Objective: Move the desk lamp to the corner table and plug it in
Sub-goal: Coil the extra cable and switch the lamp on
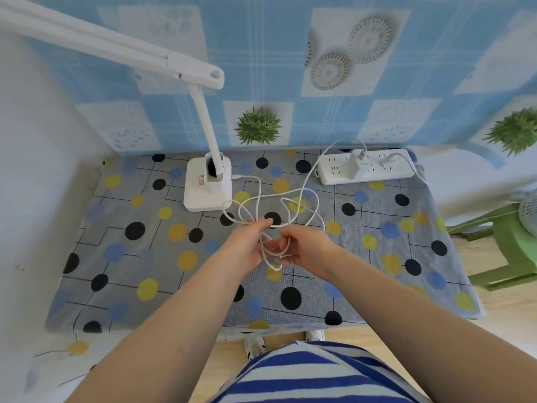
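I see the desk lamp (207, 184) standing upright on the surface (377, 257), which is covered by a grey cloth with black, yellow and blue dots. The lamp's white base sits near the back edge, close to the blue checked wall covering (261, 53), and its long head reaches up and left out of view. A white cord (302, 196) leaves the base on its right side, loops loosely over the cloth right of the lamp, then runs up to a white adapter (359, 164) plugged into the power strip (367, 170). The strip lies flat, well right of the lamp, at the back edge. Both hands hover in front of the lamp. My left hand (247, 242) pinches cord loops at the fingertips; my right hand (305, 248) has fingers curled round more loops of the same cord. A green stool (505, 245) stands far right of the lamp, off the surface.
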